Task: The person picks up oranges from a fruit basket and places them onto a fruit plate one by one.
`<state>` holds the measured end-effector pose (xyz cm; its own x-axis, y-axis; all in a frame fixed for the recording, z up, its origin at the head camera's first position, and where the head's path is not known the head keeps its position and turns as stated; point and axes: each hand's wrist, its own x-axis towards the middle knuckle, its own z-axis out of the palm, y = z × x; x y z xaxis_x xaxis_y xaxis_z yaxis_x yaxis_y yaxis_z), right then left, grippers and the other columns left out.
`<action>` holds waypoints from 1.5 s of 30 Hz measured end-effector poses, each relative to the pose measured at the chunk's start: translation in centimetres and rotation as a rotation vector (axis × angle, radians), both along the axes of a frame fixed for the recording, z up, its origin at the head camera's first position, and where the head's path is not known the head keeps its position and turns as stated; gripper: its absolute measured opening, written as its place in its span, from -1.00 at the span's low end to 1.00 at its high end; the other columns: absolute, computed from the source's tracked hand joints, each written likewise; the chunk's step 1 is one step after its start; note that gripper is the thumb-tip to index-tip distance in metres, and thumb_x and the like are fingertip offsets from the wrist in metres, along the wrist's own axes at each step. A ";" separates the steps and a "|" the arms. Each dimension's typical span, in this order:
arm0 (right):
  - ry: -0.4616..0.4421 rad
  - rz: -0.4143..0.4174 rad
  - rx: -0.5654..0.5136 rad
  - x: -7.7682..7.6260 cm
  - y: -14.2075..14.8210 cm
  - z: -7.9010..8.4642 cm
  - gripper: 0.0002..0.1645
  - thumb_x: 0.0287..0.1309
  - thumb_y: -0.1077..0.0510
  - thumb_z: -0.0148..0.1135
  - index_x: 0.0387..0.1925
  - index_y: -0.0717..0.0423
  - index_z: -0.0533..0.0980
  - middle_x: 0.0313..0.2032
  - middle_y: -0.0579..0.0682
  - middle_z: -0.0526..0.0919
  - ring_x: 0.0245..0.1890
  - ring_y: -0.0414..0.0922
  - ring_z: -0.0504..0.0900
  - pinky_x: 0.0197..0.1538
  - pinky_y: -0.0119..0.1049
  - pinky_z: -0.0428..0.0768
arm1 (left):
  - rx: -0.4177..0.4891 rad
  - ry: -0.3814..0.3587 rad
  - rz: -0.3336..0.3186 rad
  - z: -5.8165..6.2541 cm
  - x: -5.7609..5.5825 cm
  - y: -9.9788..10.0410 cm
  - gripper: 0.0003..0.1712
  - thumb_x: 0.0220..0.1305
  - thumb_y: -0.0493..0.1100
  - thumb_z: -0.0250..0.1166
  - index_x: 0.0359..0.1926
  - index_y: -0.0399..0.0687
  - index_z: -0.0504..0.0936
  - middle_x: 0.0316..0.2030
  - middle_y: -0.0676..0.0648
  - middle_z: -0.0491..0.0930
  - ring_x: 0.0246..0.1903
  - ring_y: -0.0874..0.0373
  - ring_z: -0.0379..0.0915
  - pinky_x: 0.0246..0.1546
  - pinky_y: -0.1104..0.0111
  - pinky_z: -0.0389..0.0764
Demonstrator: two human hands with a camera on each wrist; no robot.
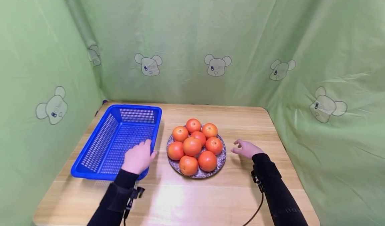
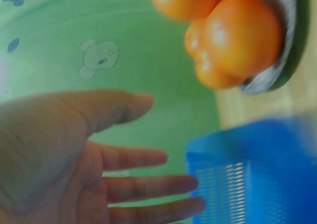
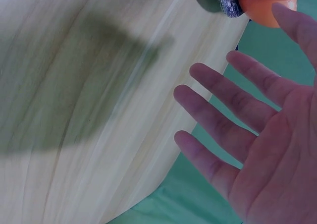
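Several round orange-red fruits [image 1: 192, 146] are heaped on a dark patterned plate [image 1: 222, 159] at the middle of the table; their exact kind is hard to tell. To the left lies a blue plastic basket [image 1: 157, 109] with slotted walls. My left hand [image 1: 138, 157] hovers over the basket's right side, fingers extended and nothing held, as its palm [image 2: 49, 169] in the left wrist view confirms. Right of the plate, apart from the fruits, my right hand [image 1: 246, 149] is held above the table. In the right wrist view its fingers [image 3: 218, 120] are spread and hold nothing.
The light wooden table [image 1: 240, 199] has rounded corners. Green curtains [image 1: 186, 35] with bear-head prints enclose its back and sides. A black device with a cable [image 1: 260, 199] is strapped to each sleeved wrist.
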<state>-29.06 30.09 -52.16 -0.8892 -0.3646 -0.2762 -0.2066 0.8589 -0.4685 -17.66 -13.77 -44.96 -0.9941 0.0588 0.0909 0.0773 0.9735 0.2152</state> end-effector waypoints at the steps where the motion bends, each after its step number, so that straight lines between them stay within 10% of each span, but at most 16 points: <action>1: 0.006 0.008 -0.005 -0.1 -0.1 -0.1 -0.28 0.44 -0.13 0.22 0.28 0.42 0.46 0.08 0.44 0.65 0.13 0.35 0.64 0.18 0.26 0.58 | -0.010 0.062 0.018 -0.8 0.7 0.3 -0.45 0.30 -0.11 0.45 0.13 -0.44 0.56 -0.19 -0.41 0.69 -0.35 -0.32 0.68 -0.40 -0.09 0.70; 5: 0.020 0.023 -0.027 -0.3 -0.1 -0.4 -0.30 0.44 -0.10 0.23 0.28 0.43 0.47 0.07 0.44 0.66 0.12 0.35 0.64 0.17 0.26 0.58 | -0.009 0.254 0.095 -4.5 3.0 1.6 -0.45 0.23 -0.23 0.44 0.17 -0.44 0.56 -0.28 -0.39 0.68 -0.50 -0.26 0.63 -0.56 -0.02 0.64; 12: 0.041 0.041 -0.058 -0.2 0.8 -0.8 -0.35 0.45 -0.04 0.24 0.22 0.47 0.47 0.00 0.44 0.67 0.07 0.36 0.65 0.14 0.28 0.59 | 0.037 0.323 0.187 -8.1 3.3 2.2 -0.38 0.29 -0.35 0.30 0.38 -0.24 0.50 -0.18 -0.40 0.71 -0.45 -0.28 0.65 -0.53 -0.06 0.62; 31: 0.036 0.031 -0.071 -0.4 0.5 -1.2 -0.33 0.44 -0.10 0.24 0.22 0.43 0.48 0.00 0.43 0.67 0.07 0.38 0.66 0.14 0.30 0.58 | 0.142 0.205 0.192 -8.2 -6.6 -7.5 -0.39 0.37 -0.29 0.18 0.42 -0.25 0.39 -0.11 -0.50 0.66 -0.38 -0.41 0.67 -0.42 -0.21 0.65; 45: 0.033 0.032 -0.065 0.1 0.1 -0.3 -0.31 0.43 -0.12 0.25 0.23 0.41 0.48 0.02 0.42 0.67 0.07 0.37 0.66 0.14 0.29 0.58 | 0.182 0.016 0.183 -6.6 -8.4 -9.7 -0.37 0.49 -0.20 0.10 0.51 -0.23 0.27 0.04 -0.51 0.62 -0.15 -0.43 0.65 -0.20 -0.23 0.64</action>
